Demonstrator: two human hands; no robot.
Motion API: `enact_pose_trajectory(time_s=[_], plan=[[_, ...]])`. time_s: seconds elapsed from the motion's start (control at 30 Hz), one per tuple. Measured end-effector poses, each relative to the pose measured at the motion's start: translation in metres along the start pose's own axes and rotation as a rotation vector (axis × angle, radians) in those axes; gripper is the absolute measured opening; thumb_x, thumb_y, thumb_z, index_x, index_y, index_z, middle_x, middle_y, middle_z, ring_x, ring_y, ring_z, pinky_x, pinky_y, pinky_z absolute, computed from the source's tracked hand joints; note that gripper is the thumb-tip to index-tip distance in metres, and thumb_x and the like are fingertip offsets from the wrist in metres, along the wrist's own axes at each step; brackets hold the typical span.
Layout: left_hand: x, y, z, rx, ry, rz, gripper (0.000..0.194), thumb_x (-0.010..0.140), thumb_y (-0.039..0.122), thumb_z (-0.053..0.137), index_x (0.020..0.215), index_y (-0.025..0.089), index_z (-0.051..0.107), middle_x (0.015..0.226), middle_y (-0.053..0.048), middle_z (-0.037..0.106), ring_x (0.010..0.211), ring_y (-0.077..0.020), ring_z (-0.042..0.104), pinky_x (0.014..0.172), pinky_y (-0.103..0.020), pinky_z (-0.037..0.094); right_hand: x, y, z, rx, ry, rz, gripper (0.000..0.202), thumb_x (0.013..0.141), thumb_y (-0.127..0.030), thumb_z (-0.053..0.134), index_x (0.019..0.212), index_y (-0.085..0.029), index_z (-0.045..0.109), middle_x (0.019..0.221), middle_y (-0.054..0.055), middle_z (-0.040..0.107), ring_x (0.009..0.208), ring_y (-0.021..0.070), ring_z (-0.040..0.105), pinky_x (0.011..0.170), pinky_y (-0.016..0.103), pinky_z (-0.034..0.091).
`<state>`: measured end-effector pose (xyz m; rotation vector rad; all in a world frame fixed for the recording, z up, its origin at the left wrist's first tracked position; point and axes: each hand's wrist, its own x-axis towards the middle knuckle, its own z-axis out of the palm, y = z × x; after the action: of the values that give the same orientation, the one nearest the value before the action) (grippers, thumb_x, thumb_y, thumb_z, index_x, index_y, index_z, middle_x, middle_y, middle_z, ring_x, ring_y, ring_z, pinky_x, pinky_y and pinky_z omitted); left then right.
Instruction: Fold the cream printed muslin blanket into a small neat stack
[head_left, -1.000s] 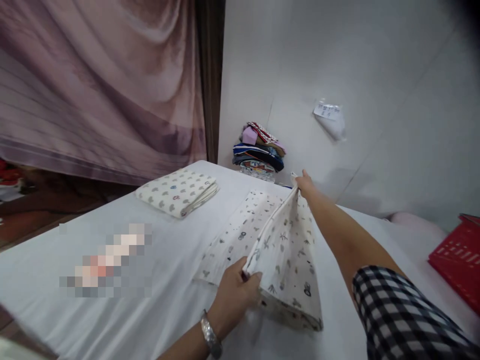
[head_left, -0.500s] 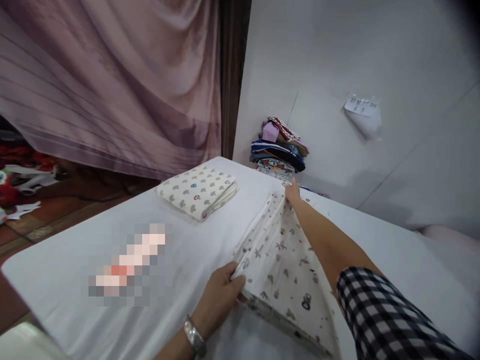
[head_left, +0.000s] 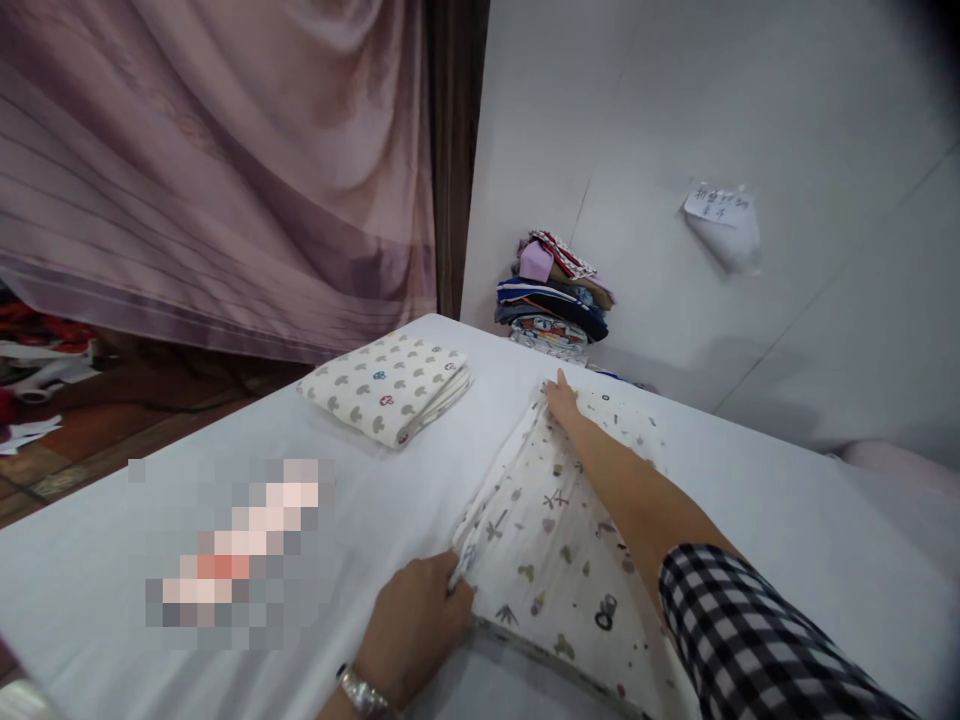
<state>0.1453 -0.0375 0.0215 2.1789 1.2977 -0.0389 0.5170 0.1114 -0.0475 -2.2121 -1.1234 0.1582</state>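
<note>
A folded white cloth (head_left: 551, 560) with small printed figures lies on the white-covered table in front of me. My left hand (head_left: 424, 610), with a metal bracelet at its wrist, is closed on the cloth's near left corner. At the far left corner, my right hand (head_left: 562, 400) grips the edge, its thumb pointing away from me. Between the two hands the left edge runs taut, with slight creases. My right forearm covers part of the cloth's right side.
A second folded cloth (head_left: 382, 390) with mushroom prints lies to the left. Several folded textiles are piled (head_left: 555, 300) against the grey wall. A pink curtain (head_left: 300, 180) hangs behind the table (head_left: 375, 500). A blurred patch hides something at left. A note (head_left: 712, 203) is on the wall.
My right hand has moved left and lower with the far corner, and the cloth lies flatter. My left hand has shifted slightly left and toward me, still gripping its corner.
</note>
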Motion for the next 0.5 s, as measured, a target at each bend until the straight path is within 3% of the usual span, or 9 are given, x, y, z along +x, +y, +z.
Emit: enact_pose_trajectory(time_s=[0.1,0.3,0.4,0.5], plan=[[-0.001,-0.001,0.0,0.048,-0.015,-0.005,0.02,0.078,0.023,0.037,0.068,0.019,0.054,0.076,-0.008,0.064,0.072,-0.0222,0.058,0.061,-0.03,0.031,-0.009,-0.005,-0.009,0.043,-0.002,0.03,0.06,0.092,-0.038,0.029,0.148,-0.016,0.025,0.135,0.012,0.051,0.121,0.021,0.05,0.099,0.031,0.04],[0.001,-0.012,-0.006,-0.057,0.051,-0.021,0.021,0.079,0.023,0.035,0.065,0.019,0.049,0.068,-0.003,0.06,0.067,-0.0178,0.055,0.059,-0.028,0.029,-0.016,-0.003,-0.021,0.044,0.003,0.01,0.057,0.094,-0.037,0.027,0.147,-0.016,0.027,0.141,0.01,0.044,0.126,0.019,0.045,0.101,0.033,0.039],[0.004,-0.019,-0.008,-0.042,0.052,-0.044,0.021,0.079,0.022,0.034,0.064,0.019,0.048,0.067,-0.003,0.06,0.067,-0.0173,0.055,0.058,-0.028,0.028,-0.014,-0.001,-0.023,-0.007,-0.016,-0.033,0.053,0.091,-0.028,0.033,0.143,-0.019,0.035,0.134,0.009,0.052,0.121,0.019,0.05,0.1,0.034,0.04],[0.007,-0.02,-0.007,-0.029,0.014,-0.037,0.02,0.078,0.021,0.035,0.066,0.019,0.05,0.07,-0.003,0.061,0.069,-0.0178,0.056,0.06,-0.028,0.029,-0.011,0.0,-0.029,-0.09,-0.067,-0.099,0.047,0.085,-0.014,0.039,0.129,-0.018,0.055,0.126,0.008,0.058,0.118,0.0188,0.052,0.101,0.031,0.039]])
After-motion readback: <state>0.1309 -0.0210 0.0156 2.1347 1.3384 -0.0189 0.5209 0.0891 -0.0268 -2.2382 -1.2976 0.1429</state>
